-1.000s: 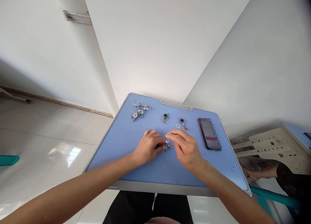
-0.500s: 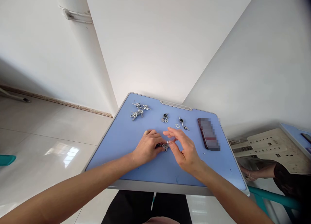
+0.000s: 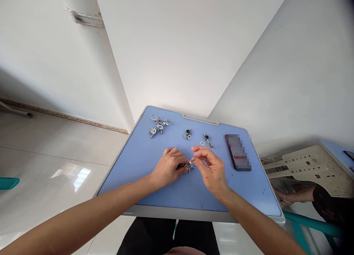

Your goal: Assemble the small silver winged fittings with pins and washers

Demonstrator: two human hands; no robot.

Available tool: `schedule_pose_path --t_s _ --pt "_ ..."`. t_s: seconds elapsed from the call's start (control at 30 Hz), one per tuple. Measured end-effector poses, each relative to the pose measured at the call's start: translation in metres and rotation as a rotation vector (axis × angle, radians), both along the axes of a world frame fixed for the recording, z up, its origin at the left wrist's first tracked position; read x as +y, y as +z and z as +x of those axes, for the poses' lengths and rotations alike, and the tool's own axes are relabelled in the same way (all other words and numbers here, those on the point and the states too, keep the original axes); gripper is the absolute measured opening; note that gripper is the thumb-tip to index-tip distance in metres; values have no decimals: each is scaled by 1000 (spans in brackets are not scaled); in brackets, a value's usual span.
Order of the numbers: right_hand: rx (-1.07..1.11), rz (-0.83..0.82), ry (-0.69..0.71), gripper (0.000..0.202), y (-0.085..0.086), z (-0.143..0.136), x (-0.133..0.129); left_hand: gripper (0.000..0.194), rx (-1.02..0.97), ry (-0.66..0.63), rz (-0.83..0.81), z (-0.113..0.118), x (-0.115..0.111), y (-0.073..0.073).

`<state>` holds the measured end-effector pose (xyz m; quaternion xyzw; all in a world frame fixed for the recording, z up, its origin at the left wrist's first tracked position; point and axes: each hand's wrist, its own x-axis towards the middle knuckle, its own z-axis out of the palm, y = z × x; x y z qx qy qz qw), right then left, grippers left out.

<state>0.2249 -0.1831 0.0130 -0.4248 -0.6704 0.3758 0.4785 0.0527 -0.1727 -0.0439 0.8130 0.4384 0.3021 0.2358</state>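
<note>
My left hand [image 3: 169,165] rests near the middle of the blue desk [image 3: 132,173], its fingers closed on a small silvery metal fitting [image 3: 188,167] with thin prongs. Part of that fitting is hidden under the fingers. Just to the right, my right hand [image 3: 211,168] pinches a tiny shiny metal piece [image 3: 190,161] between thumb and forefinger, right above the fitting. Whether the two parts touch, I cannot tell. The other fingers of my right hand are curled loosely.
Several similar metal fittings [image 3: 157,127] lie in a group at the back left. A fitting with a black centre [image 3: 188,132] and another [image 3: 206,137] sit farther right, near a flat oval plate [image 3: 202,143]. A dark-red-edged phone [image 3: 237,153] lies at the right.
My right thumb and fingertips have drawn closer together around the tiny piece over the fitting. My left hand has stayed in place with the fitting.
</note>
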Motion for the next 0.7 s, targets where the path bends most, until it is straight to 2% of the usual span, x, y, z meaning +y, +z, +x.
schedule_pose_path --t_s 0.13,0.3,0.43,0.5,0.6,0.7 --pt "-143 146 64 20 5 5 1 5 -10 2 1 0 -1 0" --pt "-220 323 -10 16 2 3 0 10 -6 1 7 0 -1 -1" --pt "-151 199 -21 31 -5 0 -3 7 1 0 -4 0 0 0" --pt "-130 133 -1 30 -5 1 -2 6 5 0 -5 0 -1 1" --pt "-154 179 5 17 -2 2 2 9 6 6 -10 0 -1 1" --pt "-176 276 20 19 3 3 5 9 4 5 -14 1 -1 2"
